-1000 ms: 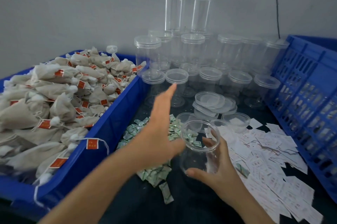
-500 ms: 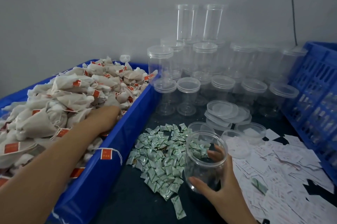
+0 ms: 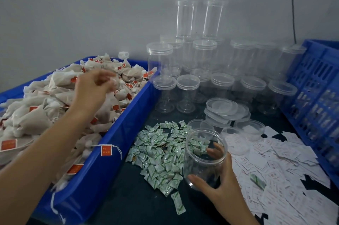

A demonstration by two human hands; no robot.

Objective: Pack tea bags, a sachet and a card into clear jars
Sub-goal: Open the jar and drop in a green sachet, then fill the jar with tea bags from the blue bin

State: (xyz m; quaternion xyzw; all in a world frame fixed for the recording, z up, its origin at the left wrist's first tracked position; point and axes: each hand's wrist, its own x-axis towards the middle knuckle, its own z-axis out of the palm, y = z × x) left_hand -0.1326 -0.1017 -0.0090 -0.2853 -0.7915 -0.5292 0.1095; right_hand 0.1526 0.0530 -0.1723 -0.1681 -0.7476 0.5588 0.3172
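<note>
Meanwhile, the right hand [image 3: 222, 186] is wrapping thumb and fingers around the open, empty clear jar [image 3: 204, 158] at five o'clock on the dark table, while the left hand [image 3: 93, 90], fingers blurred and loosely curled, is hovering over the tea bags [image 3: 42, 114] heaped in the blue bin [image 3: 102, 166] at nine o'clock, its grasp impossible to tell

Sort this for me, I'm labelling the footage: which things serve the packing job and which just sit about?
Job: open jar, right hand, left hand, tea bags, sachets, cards, loose lids.

Idle: blue crate, wall cable.
</note>
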